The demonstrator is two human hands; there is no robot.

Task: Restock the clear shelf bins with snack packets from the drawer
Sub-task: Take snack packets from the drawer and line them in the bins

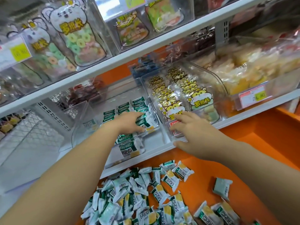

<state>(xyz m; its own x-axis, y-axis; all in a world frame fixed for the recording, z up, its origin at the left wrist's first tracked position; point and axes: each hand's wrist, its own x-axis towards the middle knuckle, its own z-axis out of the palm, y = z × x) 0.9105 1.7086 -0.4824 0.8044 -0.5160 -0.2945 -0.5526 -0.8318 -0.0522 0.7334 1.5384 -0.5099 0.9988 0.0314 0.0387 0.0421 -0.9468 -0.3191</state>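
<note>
bin (pixel 155 120): clear, on the lower shelf (pixel 162 153), at about 12 o'clock from the drawer. green-and-white packets (pixel 125 109) stand in rows at its back and lie looser toward its front.
left hand (pixel 129 122): yours is reached into the bin, palm down on the packets, fingers spread flat. you seem to be pressing or settling them, not gripping one; whether a packet is pinched under the palm cannot be told.
right hand (pixel 193 137): yours sits at 3 o'clock of the left, fingers loosely open, holding nothing. fingertips touch the front of the neighbour bin (pixel 222 88), thumb near the shelf edge, as if steadying.
neighbour bin: holds hamster-print bags (pixel 175 109), full to its front.
drawer (pixel 267 143): orange, open below the shelf at 6 o'clock of the hands.
stock (pixel 142 197): a loose heap of the same packets in the drawer, a few strays off at its 3 o'clock.
step: judged to be placing or tidying a batch in the bin; the bin has room left at front and top.
next: you would draw the left hand out and back to 6 o'clock, gather a handful from the heap, and keep the print facing one way when you set them down.
</note>
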